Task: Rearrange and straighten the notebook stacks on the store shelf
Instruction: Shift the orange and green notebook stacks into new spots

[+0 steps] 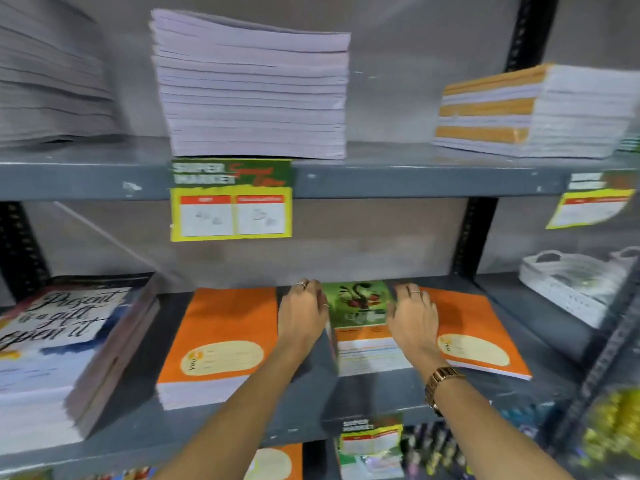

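Observation:
On the middle shelf a small stack of green-covered notebooks stands between two orange stacks. My left hand presses flat against the green stack's left side. My right hand lies against its right side, over the edge of the thin orange notebook stack. A thicker orange notebook stack sits to the left, apart from my left hand. Both hands clasp the green stack from its two sides.
A tall stack with a "Present is a gift" cover fills the shelf's left end. The upper shelf carries a pale stack, grey piles and an orange-striped stack. Price tags hang from the edge. White baskets stand right.

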`<state>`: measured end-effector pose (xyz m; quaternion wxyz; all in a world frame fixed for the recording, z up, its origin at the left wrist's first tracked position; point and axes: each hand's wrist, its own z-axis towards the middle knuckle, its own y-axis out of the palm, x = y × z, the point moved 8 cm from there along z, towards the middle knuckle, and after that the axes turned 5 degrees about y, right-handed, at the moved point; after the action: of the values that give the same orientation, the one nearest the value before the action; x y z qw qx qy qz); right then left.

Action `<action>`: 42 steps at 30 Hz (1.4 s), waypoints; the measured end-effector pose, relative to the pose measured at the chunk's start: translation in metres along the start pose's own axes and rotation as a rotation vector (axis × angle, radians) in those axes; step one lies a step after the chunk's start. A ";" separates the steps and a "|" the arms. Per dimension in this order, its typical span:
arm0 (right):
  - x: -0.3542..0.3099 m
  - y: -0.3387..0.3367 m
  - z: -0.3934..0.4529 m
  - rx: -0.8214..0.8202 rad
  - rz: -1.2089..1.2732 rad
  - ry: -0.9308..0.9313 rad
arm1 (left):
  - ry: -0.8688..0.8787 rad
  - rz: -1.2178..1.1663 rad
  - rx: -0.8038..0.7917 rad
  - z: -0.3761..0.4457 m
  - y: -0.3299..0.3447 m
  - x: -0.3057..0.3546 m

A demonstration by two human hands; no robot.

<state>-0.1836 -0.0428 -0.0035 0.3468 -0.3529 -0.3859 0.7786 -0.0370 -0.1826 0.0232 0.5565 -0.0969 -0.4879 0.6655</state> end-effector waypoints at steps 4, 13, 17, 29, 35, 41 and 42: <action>0.079 0.000 0.015 -0.051 -0.049 0.115 | -0.030 -0.120 -0.057 0.007 0.050 0.051; 0.211 0.017 0.018 -0.318 -0.040 0.459 | -0.062 -0.250 -0.209 0.008 0.140 0.146; 0.241 0.031 0.009 -0.472 0.062 0.610 | -0.121 -0.185 -0.362 -0.002 0.179 0.171; 0.250 0.032 0.013 -0.462 0.300 0.704 | -0.411 -0.066 -0.557 -0.015 0.216 0.160; 0.242 0.005 0.022 -0.286 0.310 0.748 | -0.480 -0.286 -0.514 -0.006 0.203 0.165; 0.201 -0.015 0.028 -0.162 0.375 0.694 | -0.472 -0.386 -0.375 0.013 0.162 0.142; 0.191 -0.017 0.028 -0.153 0.391 0.679 | -0.481 -0.393 -0.356 0.015 0.154 0.134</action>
<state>-0.2997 0.1102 -0.0304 0.2726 -0.6820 -0.2317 0.6379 -0.1953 -0.0639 -0.0300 0.5176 0.0630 -0.7226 0.4539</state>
